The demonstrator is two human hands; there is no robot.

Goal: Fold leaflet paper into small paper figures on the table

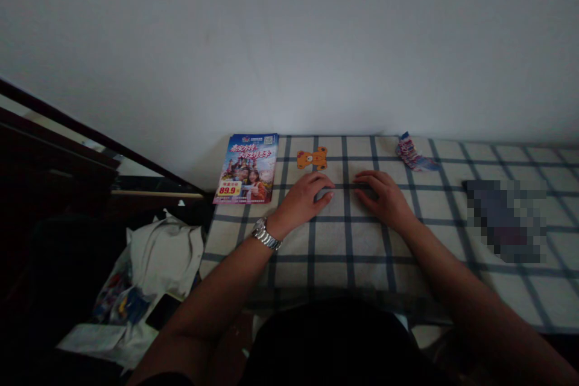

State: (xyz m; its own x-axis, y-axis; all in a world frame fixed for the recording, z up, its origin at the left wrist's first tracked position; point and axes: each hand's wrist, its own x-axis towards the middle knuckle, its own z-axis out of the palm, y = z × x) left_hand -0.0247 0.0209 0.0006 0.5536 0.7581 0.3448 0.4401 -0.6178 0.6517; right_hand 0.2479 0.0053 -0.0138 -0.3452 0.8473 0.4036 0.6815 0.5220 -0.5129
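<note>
Both my hands rest palm-down on a checked tablecloth [335, 241] with dark blue lines. My left hand [304, 198], with a metal watch at the wrist, curls over a small grey thing [324, 194] that I cannot make out. My right hand [382, 196] lies flat beside it, fingers pointing left and pressed on the cloth, over something dark I cannot name. An orange bear-shaped cutout [312, 158] lies just beyond my left hand.
A colourful leaflet [246, 167] lies at the table's far left corner. A small patterned packet [411, 152] sits at the back right. A blurred dark item [506, 217] lies to the right. White cloth and bags [154, 265] lie on the floor left. A plain wall stands behind.
</note>
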